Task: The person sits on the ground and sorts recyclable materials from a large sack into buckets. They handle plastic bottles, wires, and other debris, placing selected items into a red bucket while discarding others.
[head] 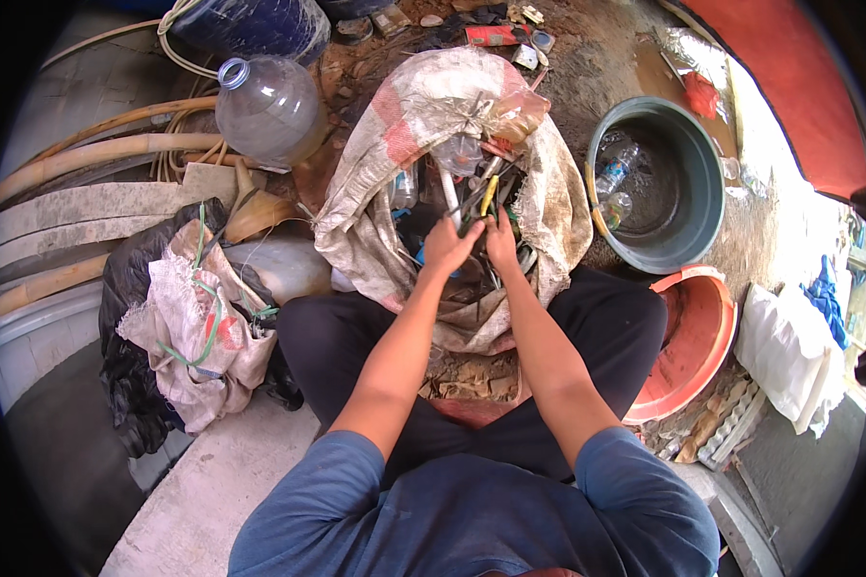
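Between my knees stands an open woven sack (375, 173) with its rim rolled outward, full of mixed scrap. My left hand (447, 247) reaches into its mouth, beside a white plastic tube (449, 190). My right hand (502, 241) is close by, at dark thin pieces near a yellow piece (488, 195); the fingertips are partly hidden, so I cannot tell whether either hand grips something. A crumpled clear plastic piece (458, 154) and a plastic bottle (404, 189) lie inside the sack.
To the right stand a grey-green tub (714, 180) holding plastic bottles (619, 169) and a broken orange basin (693, 368). A large clear jug (270, 112), bamboo poles (108, 148) and a tied woven sack (209, 339) on black plastic are at the left. A white sack (790, 346) lies far right.
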A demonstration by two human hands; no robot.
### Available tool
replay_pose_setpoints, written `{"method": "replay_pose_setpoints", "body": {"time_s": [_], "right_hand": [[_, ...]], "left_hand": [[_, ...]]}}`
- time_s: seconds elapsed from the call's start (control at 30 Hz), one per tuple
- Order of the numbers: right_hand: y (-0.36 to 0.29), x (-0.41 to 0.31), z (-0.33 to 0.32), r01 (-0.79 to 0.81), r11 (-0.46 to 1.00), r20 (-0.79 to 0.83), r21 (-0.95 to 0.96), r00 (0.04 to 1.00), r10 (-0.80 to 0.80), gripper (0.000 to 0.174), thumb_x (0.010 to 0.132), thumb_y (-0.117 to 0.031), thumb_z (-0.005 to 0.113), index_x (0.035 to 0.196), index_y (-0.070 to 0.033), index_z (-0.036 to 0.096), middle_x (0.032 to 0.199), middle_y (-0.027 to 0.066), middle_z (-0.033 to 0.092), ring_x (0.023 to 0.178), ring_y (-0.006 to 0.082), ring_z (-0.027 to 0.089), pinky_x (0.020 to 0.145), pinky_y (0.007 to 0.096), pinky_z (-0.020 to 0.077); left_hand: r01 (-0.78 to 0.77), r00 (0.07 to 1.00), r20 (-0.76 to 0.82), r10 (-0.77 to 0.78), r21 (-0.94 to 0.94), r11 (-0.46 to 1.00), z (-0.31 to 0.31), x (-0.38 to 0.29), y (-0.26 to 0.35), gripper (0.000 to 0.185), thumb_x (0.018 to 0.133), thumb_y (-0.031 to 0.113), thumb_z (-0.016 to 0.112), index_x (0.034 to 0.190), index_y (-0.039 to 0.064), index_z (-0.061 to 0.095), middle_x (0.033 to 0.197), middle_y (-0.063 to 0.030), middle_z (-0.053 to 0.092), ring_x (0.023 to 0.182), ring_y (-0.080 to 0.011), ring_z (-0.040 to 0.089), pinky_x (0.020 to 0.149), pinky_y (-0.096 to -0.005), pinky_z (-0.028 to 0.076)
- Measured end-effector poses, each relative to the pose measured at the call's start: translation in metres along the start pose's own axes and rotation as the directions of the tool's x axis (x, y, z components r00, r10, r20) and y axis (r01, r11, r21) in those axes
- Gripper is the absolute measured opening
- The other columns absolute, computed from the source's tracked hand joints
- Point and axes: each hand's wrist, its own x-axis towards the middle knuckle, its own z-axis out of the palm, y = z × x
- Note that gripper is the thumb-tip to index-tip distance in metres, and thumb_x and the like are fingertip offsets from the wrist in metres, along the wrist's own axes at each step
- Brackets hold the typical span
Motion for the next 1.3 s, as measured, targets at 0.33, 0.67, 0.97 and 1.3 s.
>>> {"method": "replay_pose_setpoints", "body": {"time_s": [0.33,0.67,0.97,1.3], "right_hand": [[-0.012,-0.017,-0.028,-0.117,0.871,0.088,0.478,0.992,0.085,0.055,0.102,-0.018,0.044,0.149,0.003,0.025,0.143,0.0172,0.045,0.131,0.0239,0.043,0.109,0.0320,0.0308],[-0.089,-0.065,-0.027,-0.103,0.681,0.221,0.725,0.971,-0.090,0.051,0.103,-0.020,0.041,0.150,-0.003,0.030,0.143,0.0101,0.044,0.131,0.0201,0.041,0.109,0.0317,0.0302],[-0.121,-0.090,-0.011,0.199,0.917,0.203,0.346,0.938,-0.280,0.054,0.103,-0.020,0.037,0.152,-0.001,0.022,0.158,0.0151,0.023,0.147,0.0253,0.021,0.116,0.0297,0.0183],[-0.141,-0.112,-0.016,0.506,0.850,0.140,0.144,0.840,-0.524,0.058,0.094,0.002,0.042,0.150,-0.002,0.026,0.156,0.0227,0.021,0.146,0.0360,0.018,0.118,0.0375,0.0206]], "left_hand": [[-0.215,0.963,-0.189,0.193,-0.107,0.971,0.021,-0.019,0.049,0.041,0.089,0.031,0.065,0.107,-0.004,0.054,0.098,-0.0255,0.061,0.096,-0.0433,0.059,0.082,-0.0491,0.047],[-0.180,0.969,-0.244,0.047,-0.560,0.809,-0.016,-0.035,0.070,0.053,0.101,0.034,0.047,0.141,0.001,0.035,0.120,-0.0257,0.060,0.112,-0.0407,0.058,0.091,-0.0429,0.045],[-0.171,0.985,-0.154,0.077,-0.930,0.325,-0.059,-0.051,0.063,0.049,0.100,0.041,0.050,0.126,0.000,0.046,0.114,-0.0092,0.057,0.103,-0.0171,0.056,0.085,-0.0290,0.045],[-0.188,0.978,-0.205,-0.041,-0.947,0.259,-0.073,-0.057,0.082,0.028,0.085,0.010,0.070,0.108,-0.005,0.063,0.102,-0.0109,0.067,0.091,-0.0181,0.065,0.082,-0.0292,0.051]]}}
